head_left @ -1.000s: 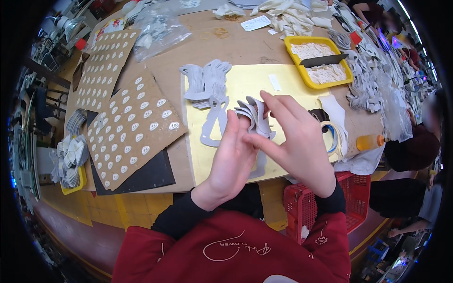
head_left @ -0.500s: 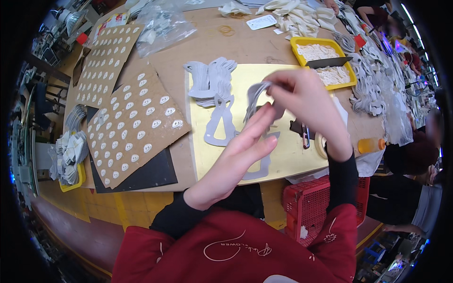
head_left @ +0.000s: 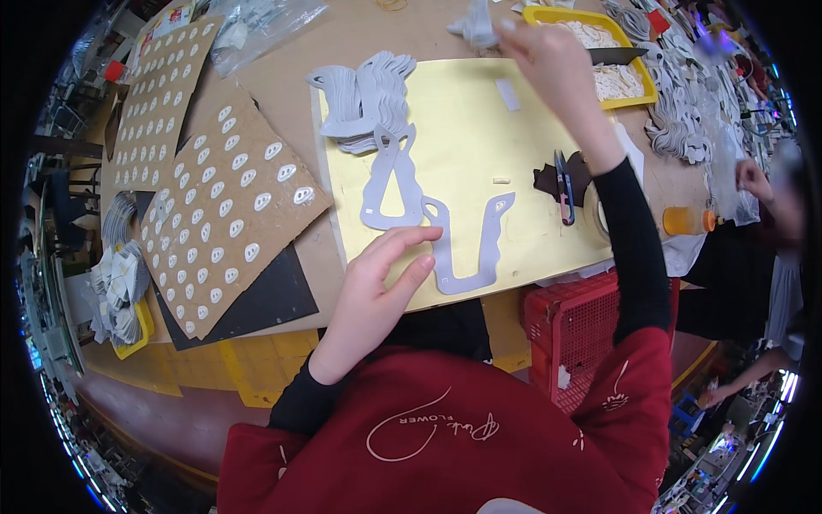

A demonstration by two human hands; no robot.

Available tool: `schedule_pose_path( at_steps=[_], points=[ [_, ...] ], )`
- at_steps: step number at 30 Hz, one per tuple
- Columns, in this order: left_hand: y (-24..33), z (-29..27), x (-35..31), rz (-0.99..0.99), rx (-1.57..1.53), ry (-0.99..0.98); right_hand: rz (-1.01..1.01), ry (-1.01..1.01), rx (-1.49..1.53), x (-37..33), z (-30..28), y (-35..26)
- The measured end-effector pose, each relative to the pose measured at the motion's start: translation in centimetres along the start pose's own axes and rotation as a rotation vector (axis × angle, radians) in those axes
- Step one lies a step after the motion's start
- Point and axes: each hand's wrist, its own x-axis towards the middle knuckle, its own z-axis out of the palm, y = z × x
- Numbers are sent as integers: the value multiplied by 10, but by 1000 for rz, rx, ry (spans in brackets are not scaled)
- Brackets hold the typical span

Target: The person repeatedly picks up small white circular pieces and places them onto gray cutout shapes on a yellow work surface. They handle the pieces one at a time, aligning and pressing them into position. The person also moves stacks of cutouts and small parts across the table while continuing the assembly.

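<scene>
The right hand (head_left: 544, 56) reaches over the far worktop (head_left: 360, 36), its fingers seemingly pinched on one end of a grey bundle (head_left: 475, 26), too blurred to count layers. The left hand (head_left: 368, 278) has its fingers spread and gripping nothing, the index tip at the left arm of a flat grey U-shaped piece (head_left: 467, 281) on the yellow sheet (head_left: 462, 128); whether they touch, I cannot tell. Such pieces look thin, light and bendy, probably smooth enough to slide; the broad base should give surer hold than the narrow arms.
</scene>
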Motion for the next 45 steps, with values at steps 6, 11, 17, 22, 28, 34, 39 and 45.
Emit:
schedule_pose_path(
  at_steps=[6, 11, 17, 22, 28, 34, 39, 45],
  points=[
    [-23, 6, -1, 229, 451, -49, 66, -137, 135, -71, 0, -35],
    [-29, 19, -1, 285, 452, -151, 184, -264, 459, -107, -31, -74],
    [-24, 21, 5, 308, 433, -124, 404, -320, 663, -122, -36, -83],
    [-16, 4, 10, 313, 445, -31, 349, -301, 673, -124, -36, -81],
    [-20, -16, 15, 271, 539, 135, 389, -270, 639, -127, -37, -83],
    [-35, -20, 19, 301, 814, 217, 506, -186, 582, -131, -46, -87],
    [-45, -16, 21, 327, 879, 231, 467, -124, 465, -141, -41, -87],
    [-46, -14, 24, 368, 869, 246, 373, -111, 401, -152, -49, -93]
  ],
)
